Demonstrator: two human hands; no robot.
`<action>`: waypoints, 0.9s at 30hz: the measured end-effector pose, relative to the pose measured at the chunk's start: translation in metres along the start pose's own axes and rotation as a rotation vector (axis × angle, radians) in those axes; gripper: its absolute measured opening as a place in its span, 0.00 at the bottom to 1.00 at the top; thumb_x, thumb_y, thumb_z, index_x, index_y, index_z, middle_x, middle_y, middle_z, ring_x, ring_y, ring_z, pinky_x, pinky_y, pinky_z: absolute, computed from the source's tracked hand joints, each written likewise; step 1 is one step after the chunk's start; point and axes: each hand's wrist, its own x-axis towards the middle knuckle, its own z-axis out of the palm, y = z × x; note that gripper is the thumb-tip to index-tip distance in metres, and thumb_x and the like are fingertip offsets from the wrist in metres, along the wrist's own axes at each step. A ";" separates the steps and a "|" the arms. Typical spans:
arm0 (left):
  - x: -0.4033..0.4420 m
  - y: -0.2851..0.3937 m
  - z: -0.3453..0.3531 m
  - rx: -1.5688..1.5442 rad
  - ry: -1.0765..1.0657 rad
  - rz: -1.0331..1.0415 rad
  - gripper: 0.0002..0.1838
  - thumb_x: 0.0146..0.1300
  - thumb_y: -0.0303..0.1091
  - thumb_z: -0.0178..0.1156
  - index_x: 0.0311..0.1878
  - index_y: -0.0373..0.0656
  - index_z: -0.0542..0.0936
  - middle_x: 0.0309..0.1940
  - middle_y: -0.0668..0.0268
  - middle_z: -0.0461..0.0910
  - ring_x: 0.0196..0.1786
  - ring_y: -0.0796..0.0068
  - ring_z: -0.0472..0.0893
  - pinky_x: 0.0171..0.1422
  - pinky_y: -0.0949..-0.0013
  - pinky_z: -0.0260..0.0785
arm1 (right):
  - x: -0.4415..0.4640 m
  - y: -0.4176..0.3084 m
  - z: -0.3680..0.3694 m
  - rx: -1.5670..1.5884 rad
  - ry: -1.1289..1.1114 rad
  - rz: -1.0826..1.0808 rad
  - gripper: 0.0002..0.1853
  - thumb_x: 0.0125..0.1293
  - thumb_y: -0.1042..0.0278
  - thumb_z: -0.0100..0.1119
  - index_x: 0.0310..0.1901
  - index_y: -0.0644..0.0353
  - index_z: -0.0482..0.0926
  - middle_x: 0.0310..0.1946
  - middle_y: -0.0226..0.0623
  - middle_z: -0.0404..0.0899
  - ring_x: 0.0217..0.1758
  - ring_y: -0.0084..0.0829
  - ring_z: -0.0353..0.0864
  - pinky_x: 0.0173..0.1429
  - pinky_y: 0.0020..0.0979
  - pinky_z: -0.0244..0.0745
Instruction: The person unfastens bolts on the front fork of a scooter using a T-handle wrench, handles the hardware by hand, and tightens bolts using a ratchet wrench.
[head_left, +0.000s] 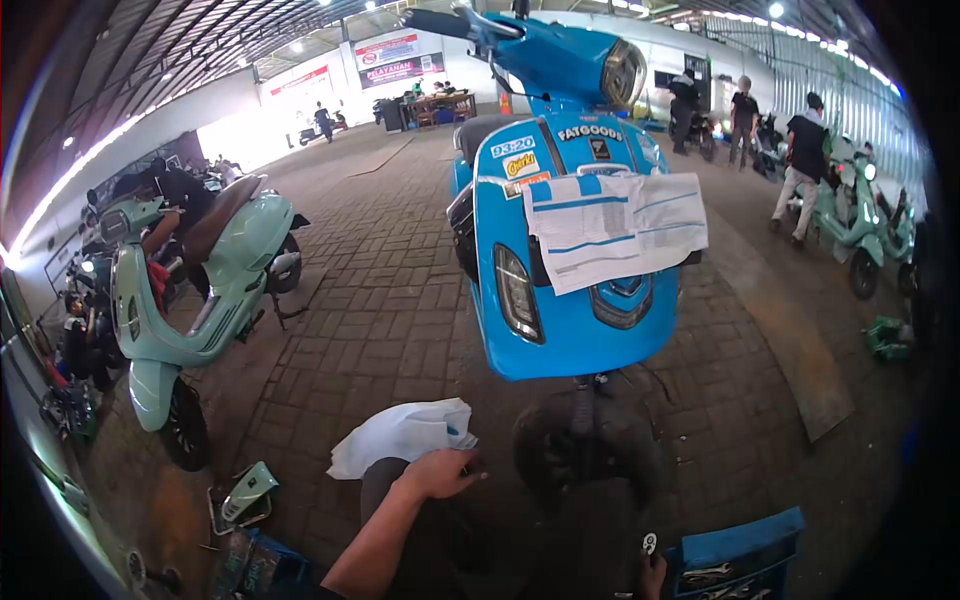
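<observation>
Head view: person low down facing blue scooter (575, 330), both hands in shot.
Scooter upright, center, papers (615, 230) draped over its front, dark wheel (585, 450) below. Left hand (440, 474) half open, fingers loosely bent, nothing seen in it, on dark-clad knee (385, 485) by white bag (400, 440); bag contact can't tell. Right hand (652, 577), cut by bottom edge, looks closed on small pale-topped tool (649, 545), beside blue tool roll (745, 540) with wrenches (710, 573). Handling, judged: firm grip on tool, loose fingers clear of wheel, papers undisturbed, wrenches kept within easy reach in roll.
</observation>
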 end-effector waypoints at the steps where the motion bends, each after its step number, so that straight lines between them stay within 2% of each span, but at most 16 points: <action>1: -0.001 0.002 0.000 0.044 0.012 0.024 0.22 0.74 0.49 0.63 0.57 0.39 0.82 0.43 0.52 0.89 0.48 0.47 0.87 0.54 0.50 0.78 | -0.004 -0.006 -0.009 0.100 0.044 -0.129 0.17 0.75 0.59 0.65 0.52 0.67 0.81 0.32 0.32 0.82 0.34 0.28 0.80 0.40 0.33 0.76; 3: -0.004 0.011 -0.004 0.087 0.031 0.062 0.21 0.75 0.47 0.63 0.58 0.39 0.81 0.43 0.53 0.89 0.48 0.49 0.88 0.53 0.51 0.78 | -0.036 -0.135 -0.029 -0.030 0.228 -0.241 0.25 0.81 0.46 0.53 0.57 0.64 0.80 0.28 0.34 0.77 0.26 0.27 0.72 0.34 0.29 0.72; 4: -0.008 0.020 -0.009 -0.103 0.052 0.115 0.19 0.75 0.44 0.63 0.59 0.41 0.82 0.44 0.54 0.89 0.48 0.53 0.88 0.54 0.55 0.79 | -0.053 -0.208 -0.040 -0.100 0.327 -0.287 0.29 0.83 0.40 0.47 0.60 0.62 0.79 0.27 0.34 0.75 0.22 0.27 0.67 0.31 0.27 0.70; 6: -0.016 0.037 -0.003 -0.298 0.070 0.187 0.16 0.76 0.42 0.63 0.59 0.43 0.82 0.44 0.56 0.89 0.49 0.57 0.89 0.54 0.58 0.80 | -0.072 -0.295 -0.068 -0.022 0.400 -0.323 0.26 0.84 0.42 0.48 0.55 0.61 0.79 0.26 0.33 0.73 0.21 0.26 0.66 0.27 0.28 0.67; 8: -0.025 0.061 0.030 -0.954 0.163 0.252 0.14 0.78 0.36 0.62 0.61 0.42 0.82 0.48 0.61 0.88 0.54 0.67 0.87 0.61 0.63 0.78 | -0.089 -0.356 -0.084 0.056 0.470 -0.361 0.23 0.84 0.44 0.49 0.50 0.60 0.78 0.25 0.32 0.72 0.19 0.25 0.65 0.23 0.29 0.64; 10: -0.050 0.119 0.040 -0.950 0.152 0.257 0.16 0.79 0.36 0.61 0.63 0.39 0.80 0.56 0.63 0.85 0.62 0.72 0.82 0.68 0.61 0.74 | -0.106 -0.405 -0.090 0.853 0.234 -0.164 0.22 0.85 0.45 0.45 0.39 0.56 0.73 0.21 0.28 0.63 0.16 0.23 0.58 0.19 0.31 0.57; 11: -0.056 0.142 0.055 -1.087 0.146 0.321 0.18 0.78 0.35 0.62 0.66 0.38 0.79 0.59 0.61 0.84 0.67 0.69 0.79 0.71 0.60 0.72 | -0.116 -0.434 -0.090 0.848 0.245 -0.172 0.22 0.85 0.45 0.45 0.39 0.56 0.73 0.21 0.28 0.63 0.16 0.23 0.58 0.19 0.31 0.57; 13: -0.077 0.199 0.053 -1.185 0.311 0.311 0.15 0.79 0.38 0.61 0.61 0.39 0.80 0.43 0.62 0.86 0.50 0.67 0.86 0.58 0.62 0.77 | -0.136 -0.491 -0.083 1.264 0.003 -0.034 0.24 0.85 0.42 0.44 0.33 0.51 0.66 0.19 0.24 0.53 0.14 0.23 0.52 0.17 0.31 0.53; 15: -0.093 0.223 0.038 -1.451 0.353 0.531 0.29 0.78 0.35 0.60 0.76 0.36 0.65 0.67 0.53 0.76 0.75 0.60 0.72 0.77 0.57 0.67 | -0.157 -0.530 -0.067 1.126 0.104 0.337 0.26 0.86 0.41 0.39 0.32 0.51 0.68 0.17 0.24 0.54 0.14 0.23 0.53 0.17 0.29 0.53; 16: -0.105 0.222 0.028 -1.526 0.340 0.558 0.28 0.79 0.38 0.58 0.72 0.32 0.65 0.68 0.48 0.75 0.72 0.59 0.74 0.75 0.55 0.68 | -0.160 -0.527 -0.056 1.141 -0.022 0.441 0.26 0.86 0.41 0.39 0.33 0.51 0.71 0.17 0.24 0.56 0.13 0.23 0.54 0.18 0.28 0.54; 17: -0.116 0.235 0.033 -1.772 0.583 0.557 0.22 0.78 0.43 0.58 0.58 0.29 0.74 0.56 0.47 0.82 0.54 0.63 0.85 0.65 0.54 0.75 | -0.160 -0.523 -0.045 1.161 -0.140 0.541 0.27 0.86 0.41 0.39 0.34 0.52 0.73 0.16 0.25 0.58 0.13 0.24 0.55 0.18 0.28 0.54; 19: -0.140 0.240 0.014 -2.219 0.707 0.366 0.23 0.77 0.52 0.60 0.30 0.45 0.74 0.17 0.67 0.70 0.19 0.76 0.67 0.43 0.60 0.69 | -0.194 -0.532 -0.008 0.885 -0.226 0.185 0.27 0.85 0.40 0.41 0.37 0.54 0.77 0.17 0.26 0.66 0.14 0.25 0.58 0.19 0.28 0.57; 21: -0.156 0.224 0.012 -1.838 0.791 0.764 0.18 0.77 0.43 0.61 0.33 0.41 0.76 0.18 0.70 0.68 0.17 0.75 0.63 0.30 0.65 0.64 | -0.203 -0.515 0.019 1.033 -0.452 0.417 0.32 0.78 0.28 0.47 0.38 0.55 0.78 0.21 0.30 0.76 0.17 0.28 0.71 0.21 0.29 0.67; 22: -0.157 0.211 0.014 -1.836 0.734 0.771 0.18 0.77 0.43 0.61 0.33 0.41 0.76 0.18 0.70 0.68 0.17 0.75 0.63 0.30 0.65 0.64 | -0.207 -0.521 0.025 1.068 -0.416 0.411 0.32 0.78 0.28 0.47 0.38 0.55 0.78 0.21 0.30 0.76 0.17 0.28 0.71 0.21 0.29 0.67; 24: -0.153 0.185 0.018 -1.016 0.936 1.141 0.12 0.76 0.35 0.61 0.38 0.36 0.79 0.16 0.70 0.66 0.16 0.73 0.60 0.23 0.67 0.59 | -0.211 -0.533 0.034 0.908 -0.632 0.449 0.18 0.76 0.54 0.65 0.51 0.63 0.82 0.30 0.30 0.81 0.29 0.22 0.77 0.33 0.29 0.72; 27: -0.171 0.190 -0.014 -0.807 0.781 1.183 0.10 0.75 0.30 0.60 0.37 0.32 0.80 0.15 0.67 0.65 0.15 0.73 0.59 0.20 0.69 0.54 | -0.197 -0.508 0.065 0.762 -0.695 0.274 0.19 0.76 0.50 0.65 0.50 0.61 0.81 0.30 0.30 0.81 0.26 0.20 0.76 0.29 0.26 0.72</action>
